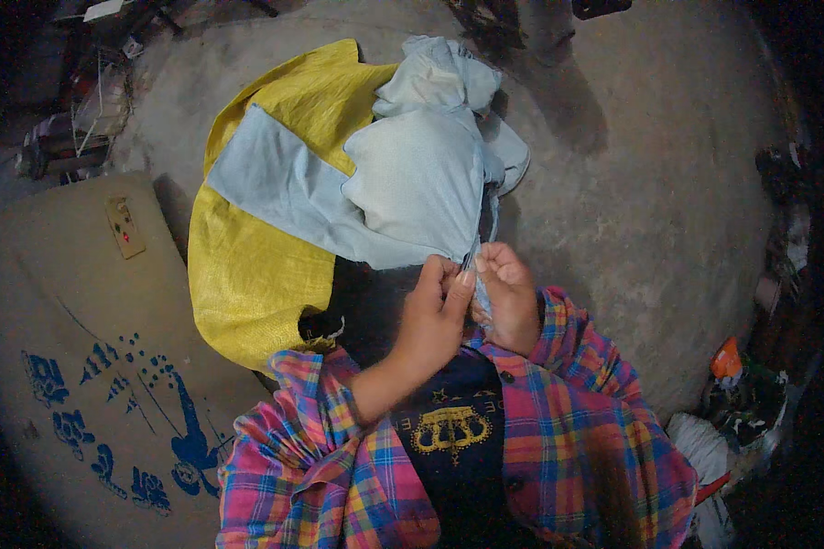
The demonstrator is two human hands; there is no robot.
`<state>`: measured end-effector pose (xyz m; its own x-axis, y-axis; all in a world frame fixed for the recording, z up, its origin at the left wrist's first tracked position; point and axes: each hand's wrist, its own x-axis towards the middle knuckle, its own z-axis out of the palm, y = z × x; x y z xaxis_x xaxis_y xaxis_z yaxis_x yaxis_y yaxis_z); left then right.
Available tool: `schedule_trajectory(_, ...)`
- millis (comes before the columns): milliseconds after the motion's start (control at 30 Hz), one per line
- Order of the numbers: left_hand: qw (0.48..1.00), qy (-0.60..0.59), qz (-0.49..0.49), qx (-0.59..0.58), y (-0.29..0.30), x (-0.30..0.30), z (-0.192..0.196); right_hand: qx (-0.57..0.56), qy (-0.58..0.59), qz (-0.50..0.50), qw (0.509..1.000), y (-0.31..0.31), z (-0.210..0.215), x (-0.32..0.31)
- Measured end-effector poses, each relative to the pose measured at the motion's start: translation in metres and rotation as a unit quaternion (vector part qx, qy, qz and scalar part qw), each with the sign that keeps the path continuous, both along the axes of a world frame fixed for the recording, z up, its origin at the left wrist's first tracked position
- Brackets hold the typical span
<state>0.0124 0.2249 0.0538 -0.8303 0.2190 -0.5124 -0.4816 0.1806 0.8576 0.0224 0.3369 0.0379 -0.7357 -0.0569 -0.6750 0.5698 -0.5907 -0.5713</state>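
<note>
A light blue cloth (417,169) lies bunched in front of me, one flap spread out to the left and its near end drawn toward my body. My left hand (433,306) pinches the cloth's near edge between thumb and fingers. Close against it, my right hand (508,297) grips the same edge, and a narrow strip of the cloth hangs below the fingers. What exactly lies between the fingertips is too small to make out. Beneath and to the left of the blue cloth is a yellow woven sheet (256,274), partly covered by it.
At the left stands a tan surface (55,274) with blue painted figures and a playing card (124,227) on it. Grey concrete floor (650,183) stretches to the right. Bags with an orange piece (727,359) sit at the lower right. Clutter (73,137) lines the upper left.
</note>
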Motion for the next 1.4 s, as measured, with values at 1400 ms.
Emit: schedule_trajectory(1400,1.0,-0.019,-0.002,-0.004,0.0001,-0.0012,0.0034,-0.004,0.021,0.003,1.0,-0.0006,-0.0006,0.0012)
